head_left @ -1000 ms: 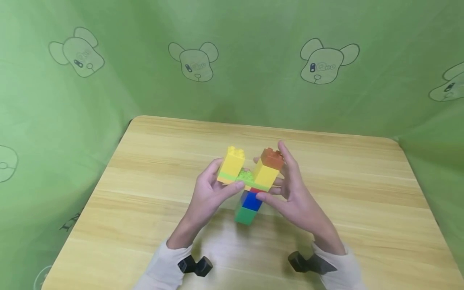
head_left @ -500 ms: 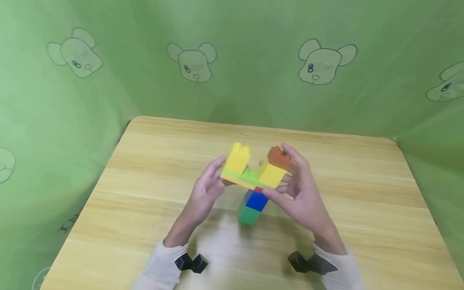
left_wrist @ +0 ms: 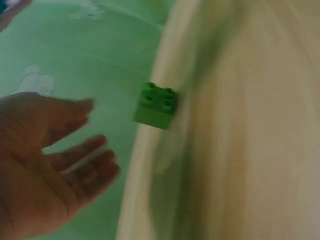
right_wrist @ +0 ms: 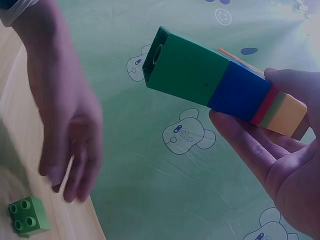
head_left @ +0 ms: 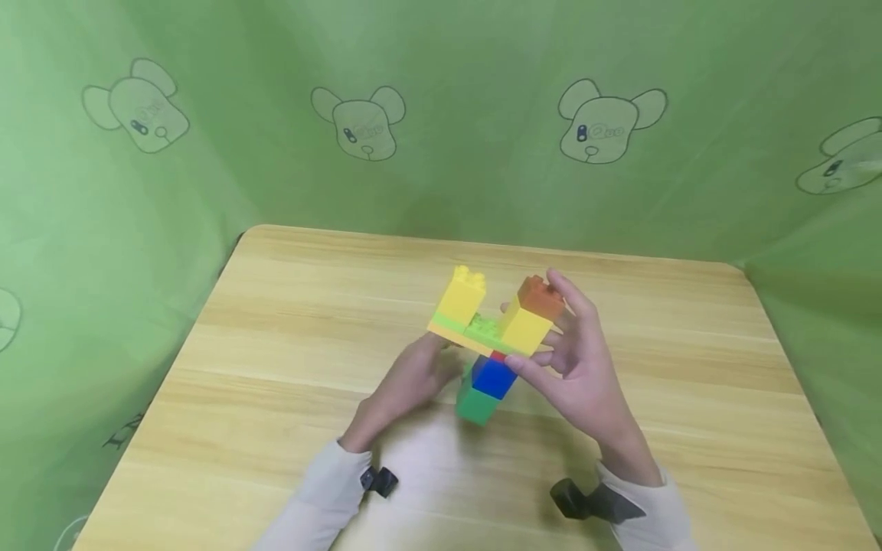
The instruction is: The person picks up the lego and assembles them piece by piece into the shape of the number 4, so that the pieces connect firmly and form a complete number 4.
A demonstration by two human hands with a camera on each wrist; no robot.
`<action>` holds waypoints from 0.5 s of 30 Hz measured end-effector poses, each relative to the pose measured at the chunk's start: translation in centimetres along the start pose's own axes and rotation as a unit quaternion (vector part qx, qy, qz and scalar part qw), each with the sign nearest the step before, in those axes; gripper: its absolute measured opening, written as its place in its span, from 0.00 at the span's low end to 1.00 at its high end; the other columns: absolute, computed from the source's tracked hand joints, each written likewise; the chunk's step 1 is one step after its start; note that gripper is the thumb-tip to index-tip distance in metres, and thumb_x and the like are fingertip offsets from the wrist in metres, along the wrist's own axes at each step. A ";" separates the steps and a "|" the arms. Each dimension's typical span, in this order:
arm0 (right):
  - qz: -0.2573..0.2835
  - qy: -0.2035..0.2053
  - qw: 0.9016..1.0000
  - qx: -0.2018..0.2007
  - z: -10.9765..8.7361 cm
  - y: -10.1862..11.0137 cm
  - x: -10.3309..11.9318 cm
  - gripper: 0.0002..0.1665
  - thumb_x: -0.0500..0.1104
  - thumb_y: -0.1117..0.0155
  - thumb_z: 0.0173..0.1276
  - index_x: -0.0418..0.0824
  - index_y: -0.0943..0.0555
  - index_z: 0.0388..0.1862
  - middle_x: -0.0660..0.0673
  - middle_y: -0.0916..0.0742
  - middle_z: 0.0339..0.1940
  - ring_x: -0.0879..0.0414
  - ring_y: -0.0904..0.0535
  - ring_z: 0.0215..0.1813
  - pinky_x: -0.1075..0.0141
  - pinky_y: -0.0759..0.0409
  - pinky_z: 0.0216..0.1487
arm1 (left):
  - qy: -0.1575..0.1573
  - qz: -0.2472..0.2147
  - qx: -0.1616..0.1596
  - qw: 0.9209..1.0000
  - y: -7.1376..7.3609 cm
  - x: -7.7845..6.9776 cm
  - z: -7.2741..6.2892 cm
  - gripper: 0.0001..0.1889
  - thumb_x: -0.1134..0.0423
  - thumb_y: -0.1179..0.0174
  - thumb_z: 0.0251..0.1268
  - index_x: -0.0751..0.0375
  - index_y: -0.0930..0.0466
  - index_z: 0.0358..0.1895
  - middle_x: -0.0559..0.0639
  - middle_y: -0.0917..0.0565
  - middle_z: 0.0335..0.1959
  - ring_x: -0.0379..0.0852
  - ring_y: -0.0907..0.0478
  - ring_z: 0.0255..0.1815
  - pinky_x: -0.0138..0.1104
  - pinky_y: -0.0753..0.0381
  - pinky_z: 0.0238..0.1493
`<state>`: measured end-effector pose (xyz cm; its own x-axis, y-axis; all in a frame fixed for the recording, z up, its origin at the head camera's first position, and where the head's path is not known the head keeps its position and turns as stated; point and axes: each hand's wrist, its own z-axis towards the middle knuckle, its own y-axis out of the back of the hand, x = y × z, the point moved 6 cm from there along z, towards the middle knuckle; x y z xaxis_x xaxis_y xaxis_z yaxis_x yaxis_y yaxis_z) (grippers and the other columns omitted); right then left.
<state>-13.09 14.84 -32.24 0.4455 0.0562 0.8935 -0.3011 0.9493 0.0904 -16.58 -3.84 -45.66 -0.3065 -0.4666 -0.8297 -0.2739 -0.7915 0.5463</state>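
My right hand [head_left: 586,383] holds up a toy building-brick assembly [head_left: 494,377], tilted above the table. A green brick and a blue brick form its lower column; red, orange and lime layers lie above, with two yellow uprights, the right one capped in brown. In the right wrist view, the fingers and thumb grip it [right_wrist: 240,92] around the blue part and the layers. My left hand [head_left: 413,375] is off the assembly, lowered beneath its left end. Its fingers are extended and hold nothing in the left wrist view. Near them, a loose green brick [left_wrist: 155,110] with several studs sits on the table.
The wooden table [head_left: 276,306] reaches back to a green curtain [head_left: 468,153] printed with bear heads, which also closes in both sides. Black devices [head_left: 596,501] are strapped at both sleeve cuffs.
My left hand has let go of the assembly's left end and moved down and inward under it. My right hand has shifted the assembly slightly to the right.
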 end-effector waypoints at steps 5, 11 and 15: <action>-0.001 -0.010 1.000 -0.002 -0.2 0.1 0.0 0.63 0.11 0.38 0.54 0.40 0.50 0.85 0.31 0.34 0.76 0.53 0.13 0.55 0.65 0.10 0.42 | 0.000 0.074 0.045 0.996 -1.7 0.3 0.2 0.21 0.70 0.35 0.70 0.61 0.19 0.65 0.55 0.18 0.63 0.53 0.23 0.66 0.46 0.20 0.66; 0.001 -0.007 1.000 -0.002 -0.3 0.2 -0.1 0.62 0.12 0.37 0.56 0.40 0.49 0.85 0.34 0.33 0.76 0.53 0.13 0.55 0.64 0.10 0.42 | 0.020 0.094 0.073 0.993 -2.5 0.9 0.0 0.17 0.70 0.37 0.71 0.64 0.17 0.61 0.56 0.15 0.58 0.52 0.18 0.60 0.44 0.17 0.62; -0.003 -0.011 1.000 -0.003 -0.3 0.3 0.1 0.62 0.13 0.37 0.56 0.40 0.50 0.85 0.35 0.33 0.77 0.53 0.13 0.55 0.63 0.10 0.43 | 0.016 0.091 0.061 0.994 -2.3 0.7 -0.1 0.15 0.69 0.35 0.71 0.64 0.15 0.58 0.56 0.13 0.53 0.52 0.15 0.54 0.42 0.15 0.58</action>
<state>-12.86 15.25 -32.27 0.4281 0.0435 0.9027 -0.2926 0.9517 0.0928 -16.05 -2.44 -47.52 -0.3320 -0.6111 -0.7186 -0.3261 -0.6404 0.6953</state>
